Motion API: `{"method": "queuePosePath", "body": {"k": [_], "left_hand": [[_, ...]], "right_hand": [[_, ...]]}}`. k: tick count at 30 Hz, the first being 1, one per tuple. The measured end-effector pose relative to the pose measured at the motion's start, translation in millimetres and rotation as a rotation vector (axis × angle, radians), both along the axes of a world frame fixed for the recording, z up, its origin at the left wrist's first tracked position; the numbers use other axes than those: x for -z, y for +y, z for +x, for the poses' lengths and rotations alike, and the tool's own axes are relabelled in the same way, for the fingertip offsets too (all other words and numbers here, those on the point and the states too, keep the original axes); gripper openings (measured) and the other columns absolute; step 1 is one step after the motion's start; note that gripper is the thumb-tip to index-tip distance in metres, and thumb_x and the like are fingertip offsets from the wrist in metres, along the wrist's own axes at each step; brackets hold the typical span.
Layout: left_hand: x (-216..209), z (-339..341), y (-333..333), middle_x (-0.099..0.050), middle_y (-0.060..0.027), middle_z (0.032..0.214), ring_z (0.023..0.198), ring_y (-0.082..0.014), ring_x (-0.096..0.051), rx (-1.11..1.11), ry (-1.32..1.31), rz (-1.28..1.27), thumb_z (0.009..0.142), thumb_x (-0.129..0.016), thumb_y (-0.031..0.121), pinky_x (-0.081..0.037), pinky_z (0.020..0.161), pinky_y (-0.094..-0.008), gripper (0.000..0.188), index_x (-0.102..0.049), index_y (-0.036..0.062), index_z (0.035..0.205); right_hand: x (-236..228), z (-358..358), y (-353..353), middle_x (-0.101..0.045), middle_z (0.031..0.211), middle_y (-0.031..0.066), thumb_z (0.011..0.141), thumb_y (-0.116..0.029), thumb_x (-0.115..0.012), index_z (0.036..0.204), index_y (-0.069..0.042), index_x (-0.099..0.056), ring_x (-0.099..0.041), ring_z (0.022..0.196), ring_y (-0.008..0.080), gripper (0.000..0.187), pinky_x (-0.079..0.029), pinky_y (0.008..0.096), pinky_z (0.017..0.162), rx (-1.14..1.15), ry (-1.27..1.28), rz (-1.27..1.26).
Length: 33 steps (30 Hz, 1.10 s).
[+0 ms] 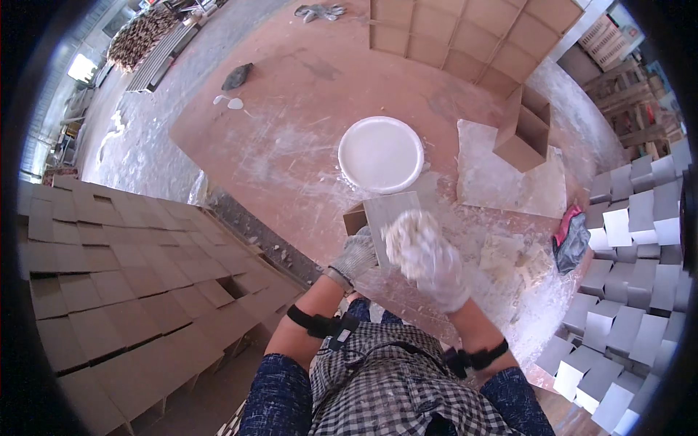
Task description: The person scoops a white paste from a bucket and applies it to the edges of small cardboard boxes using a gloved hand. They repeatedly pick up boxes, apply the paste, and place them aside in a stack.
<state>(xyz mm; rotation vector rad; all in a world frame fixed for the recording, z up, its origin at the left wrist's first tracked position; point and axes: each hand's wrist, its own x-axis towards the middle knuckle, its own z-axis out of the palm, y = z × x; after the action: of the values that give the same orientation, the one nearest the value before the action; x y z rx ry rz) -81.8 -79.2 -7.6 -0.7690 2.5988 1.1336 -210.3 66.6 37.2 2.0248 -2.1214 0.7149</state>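
Observation:
My left hand, in a grey knit glove, grips a small brown cardboard box by its left side. The box's upward face is grey-white and looks coated. My right hand, in a white-smeared glove, is closed on a lumpy, white-soaked wad at the right side of that face. Motion blurs this hand, and I cannot tell if the wad is sponge or cloth. Just beyond the box stands a round white basin of white liquid.
An open divided cardboard box rests on a white-stained sheet. Cardboard pieces are stacked at left, grey-white boxes at right. A gridded cardboard block stands far back on the reddish table. A dark cloth hangs by its right edge.

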Motion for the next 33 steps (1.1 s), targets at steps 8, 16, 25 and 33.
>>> {"method": "queuePosePath", "body": {"k": [8, 16, 25, 33], "left_hand": [[0, 3, -10, -0.054, -0.0186, 0.119, 0.109, -0.0339, -0.053, 0.196, 0.015, -0.092, 0.08, -0.06, 0.027, -0.044, 0.091, -0.0399, 0.045, -0.053, 0.0074, 0.121], [36, 0, -2, -0.055, -0.0186, 0.118, 0.108, -0.0346, -0.053, 0.092, 0.506, 0.335, 0.081, -0.059, 0.027, -0.044, 0.091, -0.0386, 0.042, -0.055, 0.0077, 0.119], [78, -18, 11, -0.059, -0.0171, 0.109, 0.099, -0.0292, -0.059, -0.666, 0.361, 1.152, 0.082, -0.058, 0.027, -0.049, 0.082, -0.0368, 0.044, -0.051, 0.0039, 0.119], [115, -25, 11, -0.059, -0.0091, 0.113, 0.101, -0.0222, -0.058, -0.388, 0.408, 0.712, 0.094, -0.046, 0.029, -0.048, 0.089, -0.0378, 0.034, -0.053, 0.006, 0.118]], "right_hand": [[-43, 21, 73, -0.053, 0.125, 0.0079, 0.075, -0.015, -0.061, 0.12, -0.009, -0.054, -0.052, 0.114, 0.0308, 0.046, -0.045, 0.0386, 0.09, 0.071, -0.603, -0.099], [-43, 8, -1, -0.055, 0.122, 0.0112, 0.076, -0.004, -0.058, 0.115, -0.01, -0.058, -0.051, 0.116, 0.0319, 0.039, -0.046, 0.0393, 0.092, 0.035, -0.085, -0.069], [-6, 32, 43, -0.05, 0.128, 0.0059, 0.075, -0.011, -0.062, 0.115, -0.013, -0.058, -0.045, 0.121, 0.0281, 0.041, -0.041, 0.0404, 0.095, 0.027, -0.122, -0.088], [3, -9, 10, -0.046, 0.13, 0.0101, 0.079, -0.018, -0.057, 0.124, -0.015, -0.053, -0.036, 0.128, 0.0285, 0.045, -0.034, 0.0426, 0.104, 0.068, 0.145, -0.046]]}}
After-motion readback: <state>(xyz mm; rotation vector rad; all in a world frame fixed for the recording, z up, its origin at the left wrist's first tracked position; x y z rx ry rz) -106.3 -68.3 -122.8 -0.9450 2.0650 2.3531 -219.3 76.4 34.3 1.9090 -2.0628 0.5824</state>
